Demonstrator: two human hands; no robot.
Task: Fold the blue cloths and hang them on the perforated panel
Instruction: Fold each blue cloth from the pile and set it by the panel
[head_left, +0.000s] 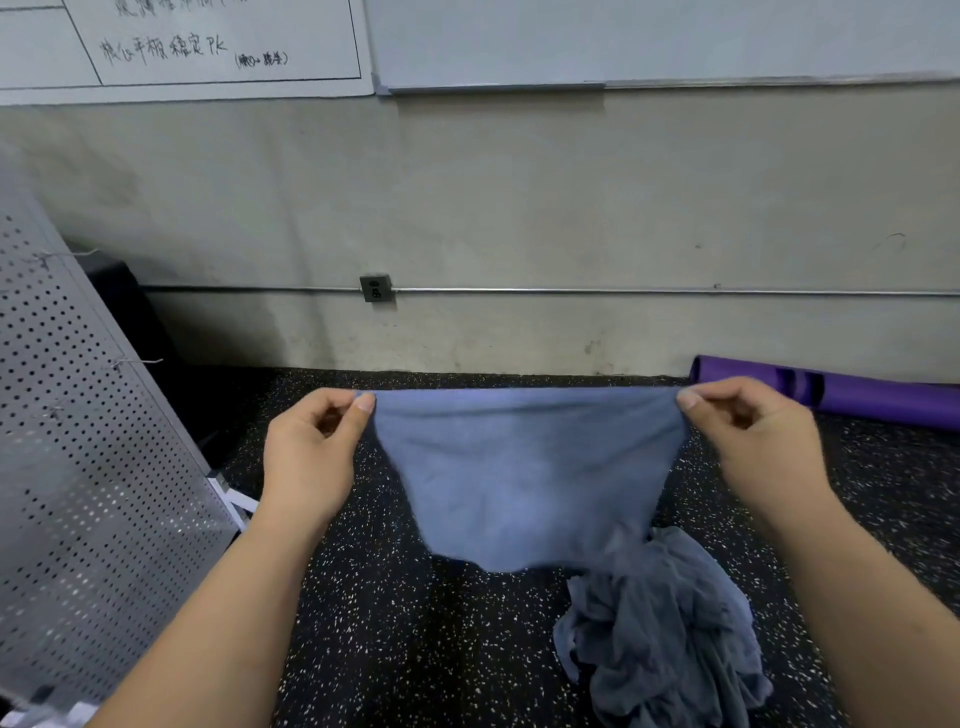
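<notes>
A blue cloth (524, 473) hangs in the air in front of me, its top edge stretched taut. My left hand (311, 447) pinches its upper left corner between thumb and forefinger. My right hand (753, 436) pinches the upper right corner the same way. The cloth's lower edge hangs loose above the floor. A heap of crumpled grey-blue cloths (670, 634) lies on the floor below and right of it. The grey perforated panel (88, 493) leans at the left, with small wire hooks on its face.
The floor (415, 649) is dark with white speckles. A rolled purple mat (857, 395) lies along the wall at the right. A dark box (135, 312) stands behind the panel. The wall carries a socket (376, 287) on a thin conduit and whiteboards above.
</notes>
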